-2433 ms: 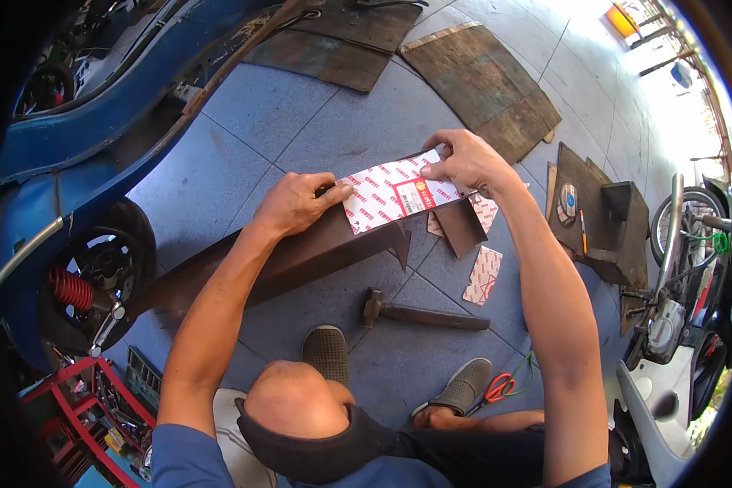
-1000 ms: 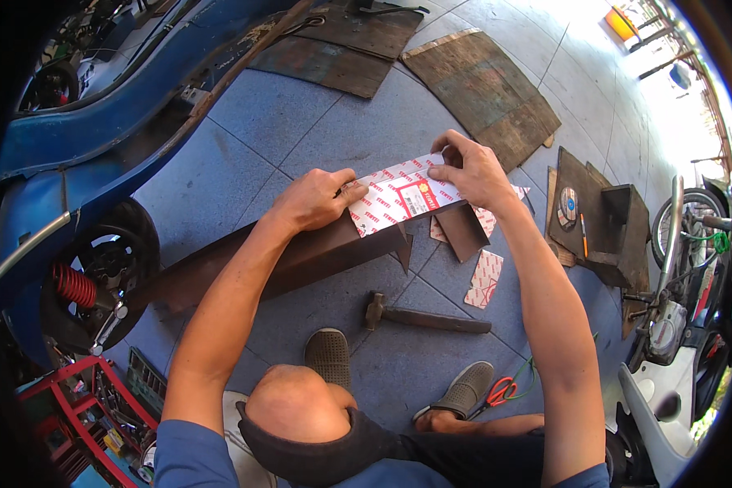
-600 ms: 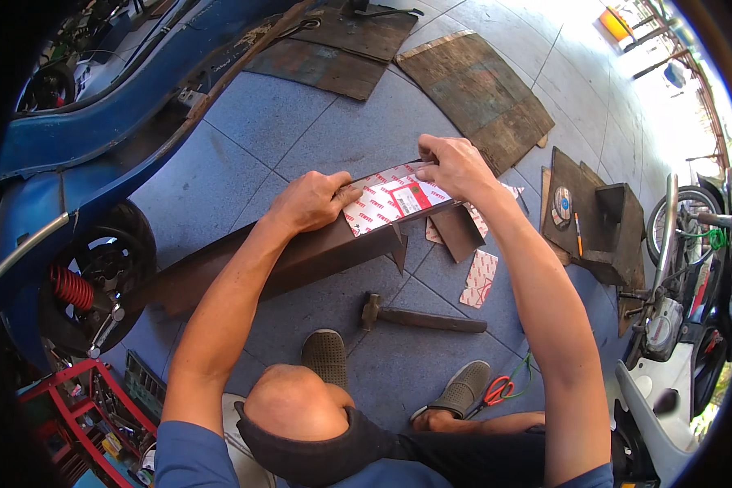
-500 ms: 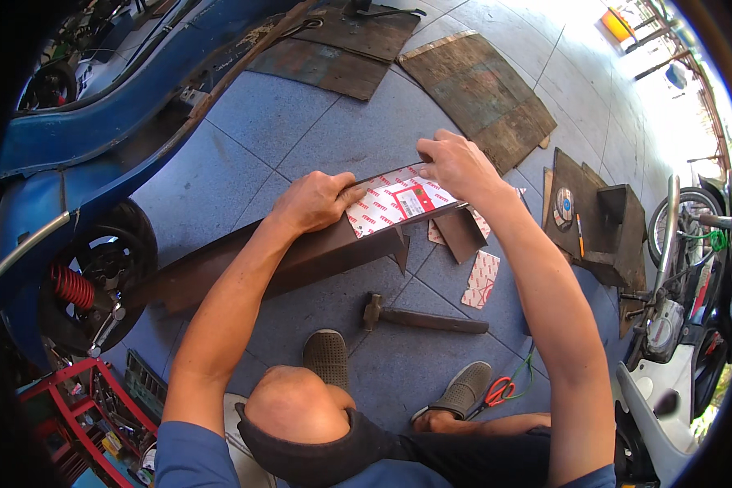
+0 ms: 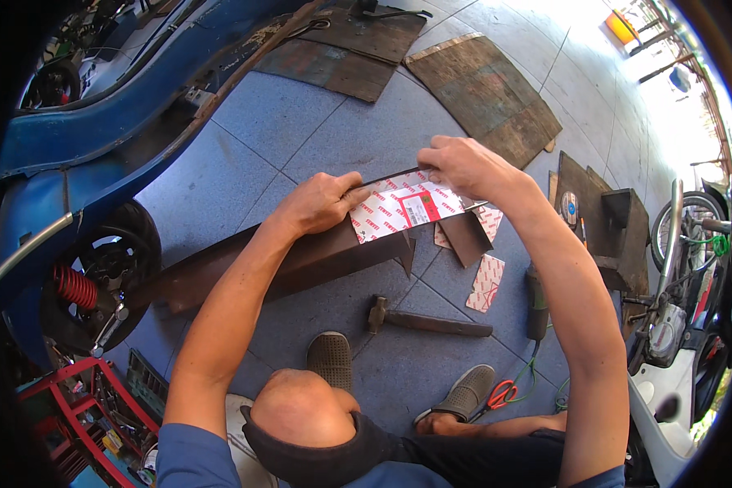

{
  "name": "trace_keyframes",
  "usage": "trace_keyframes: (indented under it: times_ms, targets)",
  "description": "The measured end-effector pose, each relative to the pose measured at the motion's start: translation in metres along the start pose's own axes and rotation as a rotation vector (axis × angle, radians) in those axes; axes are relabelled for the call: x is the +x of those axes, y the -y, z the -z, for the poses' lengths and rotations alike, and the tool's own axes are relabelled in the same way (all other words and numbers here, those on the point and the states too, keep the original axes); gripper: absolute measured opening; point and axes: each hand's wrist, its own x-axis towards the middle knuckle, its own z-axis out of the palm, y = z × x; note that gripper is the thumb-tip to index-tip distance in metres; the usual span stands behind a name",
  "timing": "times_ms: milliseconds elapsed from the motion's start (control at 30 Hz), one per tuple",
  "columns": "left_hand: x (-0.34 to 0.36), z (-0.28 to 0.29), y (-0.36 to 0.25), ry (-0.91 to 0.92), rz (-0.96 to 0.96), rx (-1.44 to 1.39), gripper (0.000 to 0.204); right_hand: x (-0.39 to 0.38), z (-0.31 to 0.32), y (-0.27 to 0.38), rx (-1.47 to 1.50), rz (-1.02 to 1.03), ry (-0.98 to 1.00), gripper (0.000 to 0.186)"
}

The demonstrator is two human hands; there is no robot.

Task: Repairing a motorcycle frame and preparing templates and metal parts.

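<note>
Left hand (image 5: 321, 203) and right hand (image 5: 455, 163) fingers pinch printed cardboard sheet (image 5: 403, 210) ends over rusty metal channel (image 5: 301, 260); light, bendable, grip edges.

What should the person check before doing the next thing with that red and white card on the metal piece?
1. Left hand presses the card at its left end: ok.
2. Right hand pinches the card's upper right edge: ok.
3. Card lies flat along the brown metal piece: cannot tell, its right end sticks out past the metal.
4. Hammer lies on the floor within reach: ok.
5. Red-handled scissors lie close by the right foot: ok.
6. Loose card offcut on the floor, apart from the work: ok.
</note>
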Motion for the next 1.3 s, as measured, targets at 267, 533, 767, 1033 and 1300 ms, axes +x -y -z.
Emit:
trace_keyframes:
  times_ms: [267, 533, 767, 1033, 1300]
  targets:
    - [0.002, -0.004, 0.004, -0.069, -0.057, -0.029, 0.035, 0.007, -0.011, 0.003, -0.087, 0.003, -0.068, 0.017]
    - [0.003, -0.008, 0.003, -0.132, -0.05, 0.038, 0.029, 0.009, -0.015, 0.015, -0.286, 0.076, -0.154, 0.012]
    - [0.001, -0.012, 0.002, -0.159, -0.071, 0.104, 0.03, 0.019, -0.022, 0.007, -0.36, 0.2, -0.055, 0.011]
    - [-0.002, -0.004, 0.011, -0.084, -0.077, -0.005, 0.03, 0.015, -0.028, 0.006, -0.319, 0.234, -0.179, 0.011]
    - [-0.003, 0.001, 0.012, -0.064, -0.161, -0.021, 0.029, 0.014, -0.029, 0.006, -0.276, 0.179, -0.165, 0.012]
